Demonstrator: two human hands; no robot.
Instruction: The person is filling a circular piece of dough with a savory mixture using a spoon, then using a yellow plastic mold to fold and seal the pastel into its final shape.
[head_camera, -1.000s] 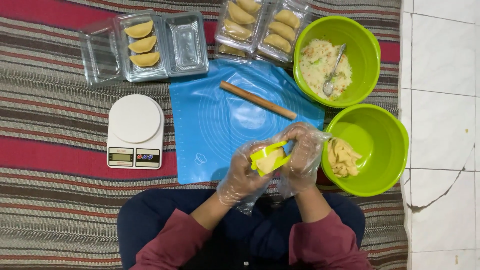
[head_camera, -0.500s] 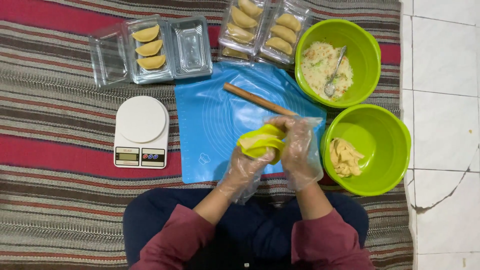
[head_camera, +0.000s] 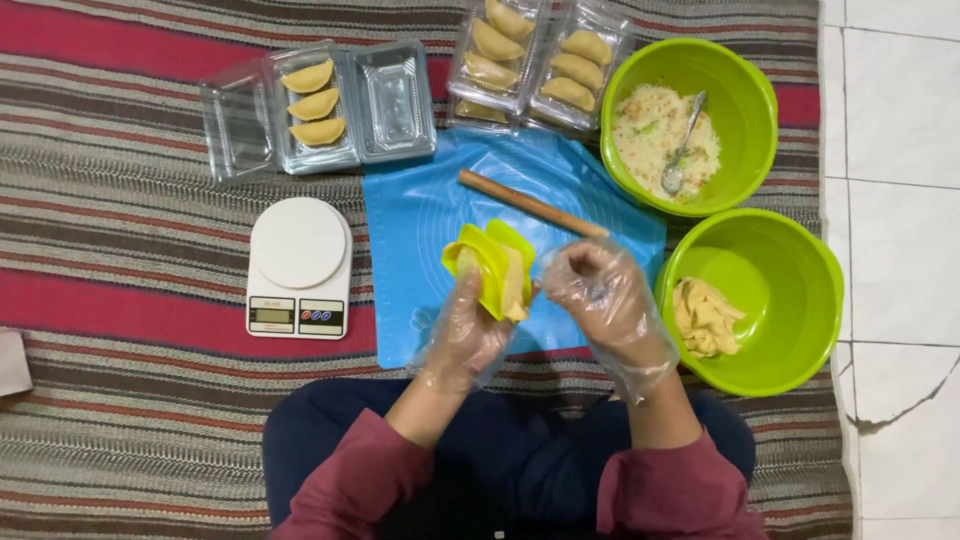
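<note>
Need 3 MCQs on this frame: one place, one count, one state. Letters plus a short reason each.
1. Where does the wooden rolling pin lie?
A. on the blue mat
B. on the white scale
C. in a green bowl

2. How many pastries are in the open clear tray above the kitchen scale?
A. one
B. three
C. six

3. What is the state of the yellow-green press mould?
A. lying on the mat
B. held up in the left hand, dough inside
C. dropped in a bowl

Key: 1 A, the pin rests across the mat's upper part. 2 B, three crescents in a column. 3 B, the gloved left hand grips it while the right hand is beside it.
</note>
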